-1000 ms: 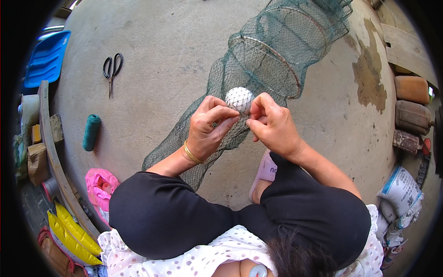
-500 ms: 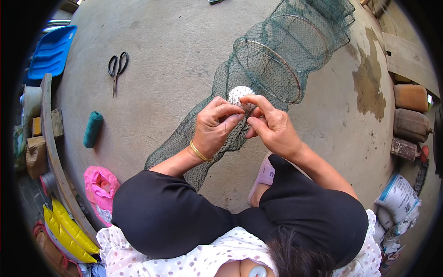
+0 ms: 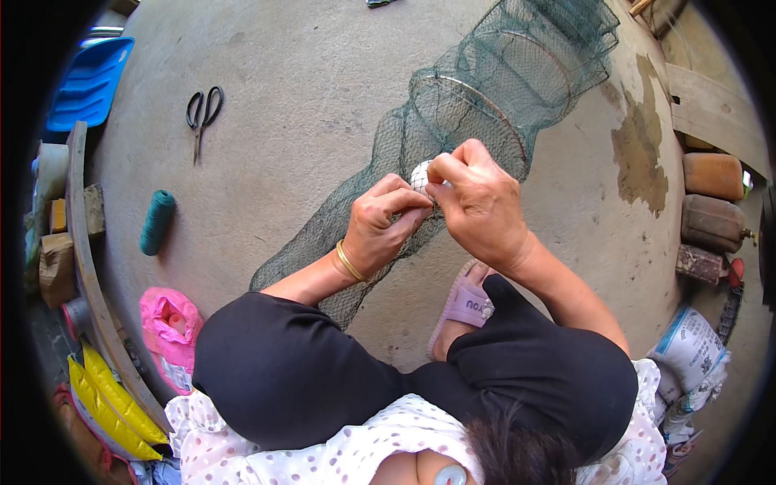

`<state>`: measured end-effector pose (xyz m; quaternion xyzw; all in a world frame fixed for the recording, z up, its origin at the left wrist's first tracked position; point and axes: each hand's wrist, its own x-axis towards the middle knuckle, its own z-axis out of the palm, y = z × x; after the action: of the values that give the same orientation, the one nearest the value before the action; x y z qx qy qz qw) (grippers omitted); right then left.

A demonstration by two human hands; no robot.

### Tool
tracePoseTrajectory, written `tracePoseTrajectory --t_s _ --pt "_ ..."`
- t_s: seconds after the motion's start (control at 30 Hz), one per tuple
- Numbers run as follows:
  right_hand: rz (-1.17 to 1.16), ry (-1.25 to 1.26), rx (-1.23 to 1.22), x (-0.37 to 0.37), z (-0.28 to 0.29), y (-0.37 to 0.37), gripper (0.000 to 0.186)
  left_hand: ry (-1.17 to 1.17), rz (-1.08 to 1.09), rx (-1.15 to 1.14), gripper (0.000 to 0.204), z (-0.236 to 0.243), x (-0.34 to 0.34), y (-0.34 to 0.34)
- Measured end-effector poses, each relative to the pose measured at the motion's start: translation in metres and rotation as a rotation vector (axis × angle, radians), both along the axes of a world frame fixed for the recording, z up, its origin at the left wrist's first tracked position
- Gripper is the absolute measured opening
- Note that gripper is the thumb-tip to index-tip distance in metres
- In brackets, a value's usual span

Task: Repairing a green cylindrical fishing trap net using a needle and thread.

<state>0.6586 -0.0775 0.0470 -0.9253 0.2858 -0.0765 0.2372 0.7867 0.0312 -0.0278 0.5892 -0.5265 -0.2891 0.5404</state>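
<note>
A dark green mesh fishing net (image 3: 356, 226) with hoops lies diagonally over the concrete floor, its narrow end near my knees. A white ball-like piece (image 3: 419, 175) sits under the mesh, dark mesh lines crossing it; my fingers partly cover it. Just below and left of the ball, my left hand (image 3: 386, 225) pinches the netting with thumb and forefinger. My right hand (image 3: 483, 206) is closed at the ball's right side, its fingertips pinching the mesh too. Any fine thread between the fingertips is too small to make out.
Black-handled scissors (image 3: 200, 121) and a green twine spool (image 3: 158, 222) lie on the floor to the left. A pink plastic bag (image 3: 171, 331) is beside my left knee. Along the left edge stand a wooden board (image 3: 79, 218) and blue scoop (image 3: 90, 85); at right, jerrycans (image 3: 711, 222).
My right hand has risen and turned, its fingers now closing over the white ball's right side. My left hand stays nearly in place, pinching. More of the purple slipper shows.
</note>
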Motion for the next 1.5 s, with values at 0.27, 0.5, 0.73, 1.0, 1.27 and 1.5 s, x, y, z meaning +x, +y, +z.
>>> tracePoseTrajectory --t_s 0.27,0.5,0.73,1.0,1.27,1.5 --pt "0.038 -0.808 1.394 0.009 0.060 -0.020 0.009 0.069 0.044 0.062 0.006 0.000 0.005 0.000" --pt "0.163 -0.204 0.379 -0.012 0.053 -0.020 0.011 0.078 0.075 0.110 0.005 0.002 0.012 0.001" --pt "0.330 -0.142 0.070 -0.013 0.024 0.000 0.036 -0.268 0.043 0.024 0.008 0.016 0.012 -0.007" --pt "0.305 -0.224 0.306 0.004 0.041 0.007 0.033 -0.382 0.052 -0.066 0.011 0.011 0.012 -0.003" --pt "0.109 -0.350 0.340 -0.011 0.079 -0.013 0.011 -0.328 0.065 -0.055 0.007 0.007 0.010 -0.005" --pt "0.117 -0.538 0.889 -0.070 0.151 -0.031 0.027 -0.263 0.086 -0.023 0.008 0.009 0.014 -0.007"
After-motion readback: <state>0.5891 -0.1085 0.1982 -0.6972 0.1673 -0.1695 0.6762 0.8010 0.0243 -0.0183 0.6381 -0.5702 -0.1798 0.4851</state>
